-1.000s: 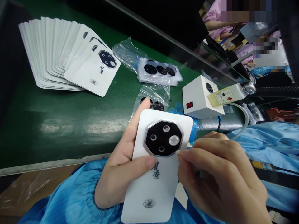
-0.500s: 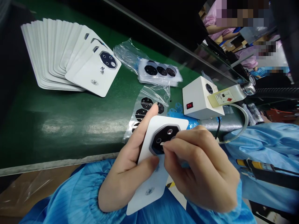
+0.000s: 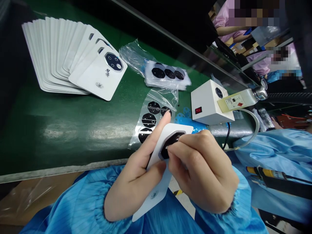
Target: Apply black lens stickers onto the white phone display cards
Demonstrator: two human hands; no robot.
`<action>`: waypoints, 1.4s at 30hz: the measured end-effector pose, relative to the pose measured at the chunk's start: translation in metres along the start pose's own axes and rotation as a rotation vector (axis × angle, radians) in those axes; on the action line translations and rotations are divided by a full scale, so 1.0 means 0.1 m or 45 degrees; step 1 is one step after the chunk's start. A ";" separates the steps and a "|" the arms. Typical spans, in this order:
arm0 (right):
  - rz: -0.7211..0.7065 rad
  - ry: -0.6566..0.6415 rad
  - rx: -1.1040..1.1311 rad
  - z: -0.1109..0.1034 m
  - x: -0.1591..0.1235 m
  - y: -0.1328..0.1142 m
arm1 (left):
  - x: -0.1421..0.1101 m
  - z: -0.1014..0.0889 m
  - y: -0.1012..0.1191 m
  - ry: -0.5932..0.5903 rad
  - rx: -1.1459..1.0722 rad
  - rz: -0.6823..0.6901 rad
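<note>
My left hand (image 3: 135,177) grips a white phone-shaped card (image 3: 168,130), which is tilted steeply with its lower end pointing toward me. A black octagonal camera lens plate (image 3: 169,144) with a silver rim sits on the card. My right hand (image 3: 202,172) pinches at this plate, and its fingers hide most of it. Just beyond my left fingertip lies a clear plastic bag of black lens plates (image 3: 148,120). At the upper left is a fanned stack of white cards (image 3: 56,55).
A second plastic bag of lens plates (image 3: 165,73) lies on the green bench mat (image 3: 73,130). To the right stands a white box with a red switch (image 3: 207,102), with a labelled corded device (image 3: 236,100) beside it. Co-workers in pink sit beyond a glass partition (image 3: 231,61).
The card has tilted more edge-on and swung toward the left. My right hand has moved left over the lens plate, covering most of it, and more of the bag now shows.
</note>
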State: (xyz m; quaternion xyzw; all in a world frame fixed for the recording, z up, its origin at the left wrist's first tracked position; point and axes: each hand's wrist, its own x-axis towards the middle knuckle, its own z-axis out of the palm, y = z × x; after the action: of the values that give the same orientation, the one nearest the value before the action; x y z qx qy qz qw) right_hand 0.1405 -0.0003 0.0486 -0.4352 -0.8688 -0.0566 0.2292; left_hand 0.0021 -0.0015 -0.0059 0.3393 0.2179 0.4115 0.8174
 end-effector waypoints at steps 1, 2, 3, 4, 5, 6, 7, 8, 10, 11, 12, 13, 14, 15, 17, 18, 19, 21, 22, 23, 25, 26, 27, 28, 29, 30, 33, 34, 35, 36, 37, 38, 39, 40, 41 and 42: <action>-0.004 0.001 -0.007 0.00 0.00 0.00 | 0.00 0.00 0.00 0.016 0.063 0.024; -0.009 -0.001 -0.010 0.00 0.01 0.00 | 0.00 0.00 0.00 0.027 0.120 0.048; -0.016 -0.001 -0.013 -0.01 0.01 0.00 | -0.01 0.00 0.00 0.029 0.161 0.063; -0.029 0.000 -0.014 -0.02 0.02 0.01 | -0.01 0.00 0.00 0.019 0.176 0.068; -0.041 0.000 -0.020 -0.02 0.02 0.01 | -0.01 0.00 0.01 0.010 0.182 0.068; -0.056 0.000 -0.031 -0.03 0.02 0.01 | -0.01 0.00 0.01 0.003 0.185 0.064; -0.068 -0.002 -0.045 -0.04 0.02 0.01 | -0.01 0.00 0.01 0.003 0.186 0.058; -0.078 -0.005 -0.059 -0.04 0.02 0.01 | 0.00 0.01 0.01 0.003 0.189 0.056; -0.093 -0.009 -0.077 -0.04 0.01 0.01 | 0.00 0.01 0.00 0.011 0.194 0.056; -0.096 -0.005 -0.082 -0.03 0.00 0.02 | 0.00 0.01 0.00 0.015 0.196 0.054; -0.096 -0.002 -0.080 -0.03 0.00 0.02 | 0.00 0.01 0.00 0.018 0.199 0.053; -0.089 -0.003 -0.076 -0.02 -0.01 0.02 | 0.00 0.01 0.00 0.021 0.201 0.049; -0.077 -0.003 -0.067 -0.01 -0.01 0.02 | 0.00 0.01 -0.01 0.022 0.205 0.049; -0.064 -0.003 -0.055 -0.01 -0.02 0.03 | 0.00 0.01 -0.01 0.025 0.209 0.048; -0.043 -0.011 -0.018 -0.01 -0.03 0.03 | -0.01 0.01 -0.02 0.026 0.220 0.059; -0.038 -0.016 0.002 -0.01 -0.03 0.03 | -0.01 0.01 -0.02 0.028 0.225 0.065; -0.032 -0.020 0.018 -0.01 -0.03 0.03 | -0.01 0.01 -0.03 0.029 0.229 0.072; -0.022 -0.028 0.037 -0.01 -0.02 0.03 | 0.00 0.01 -0.03 0.032 0.237 0.080; -0.021 -0.030 0.038 -0.02 -0.02 0.03 | 0.00 0.01 -0.03 0.029 0.242 0.084; -0.021 -0.029 0.032 -0.02 -0.02 0.03 | 0.00 0.00 -0.03 0.027 0.246 0.086; -0.024 -0.025 0.010 -0.02 -0.01 0.02 | 0.01 0.00 -0.03 0.020 0.260 0.091; -0.029 -0.024 -0.003 -0.03 -0.01 0.02 | 0.01 0.01 -0.02 0.017 0.270 0.091; -0.036 -0.024 -0.015 -0.03 -0.01 0.02 | 0.00 0.01 -0.02 0.015 0.282 0.093; -0.047 -0.023 -0.028 -0.04 -0.01 0.02 | 0.00 0.01 -0.01 0.015 0.296 0.095; -0.056 -0.018 -0.044 -0.04 -0.01 0.02 | 0.00 0.02 -0.01 0.010 0.310 0.097; -0.064 -0.014 -0.060 -0.04 -0.01 0.02 | 0.00 0.02 0.00 0.005 0.324 0.102; -0.075 -0.007 -0.102 -0.05 -0.02 0.02 | 0.00 0.02 0.00 -0.002 0.361 0.122; -0.075 -0.005 -0.111 -0.05 -0.02 0.02 | 0.00 0.02 0.00 0.000 0.373 0.125; -0.075 -0.006 -0.119 -0.04 -0.02 0.02 | 0.00 0.02 0.00 0.006 0.381 0.130; -0.075 -0.004 -0.126 -0.04 -0.02 0.02 | 0.00 0.02 0.00 0.012 0.384 0.132; -0.073 -0.004 -0.130 -0.04 -0.02 0.02 | 0.00 0.02 -0.01 0.014 0.383 0.134; -0.071 -0.005 -0.128 -0.04 -0.02 0.02 | 0.00 0.02 -0.01 0.014 0.377 0.137; -0.072 -0.009 -0.124 -0.04 -0.02 0.03 | 0.00 0.02 -0.01 0.016 0.364 0.142; -0.071 -0.013 -0.115 -0.04 -0.03 0.03 | 0.00 0.02 -0.01 0.017 0.347 0.145; -0.066 -0.016 -0.104 -0.04 -0.03 0.03 | -0.01 0.02 -0.01 0.021 0.327 0.141; -0.060 -0.017 -0.090 -0.04 -0.03 0.03 | -0.01 0.03 -0.01 0.025 0.308 0.131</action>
State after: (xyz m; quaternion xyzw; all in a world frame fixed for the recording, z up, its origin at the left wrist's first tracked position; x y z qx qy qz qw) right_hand 0.1456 -0.0018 0.0503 -0.4228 -0.8778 -0.0894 0.2064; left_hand 0.0037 -0.0037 -0.0046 0.4420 0.2561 0.4270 0.7462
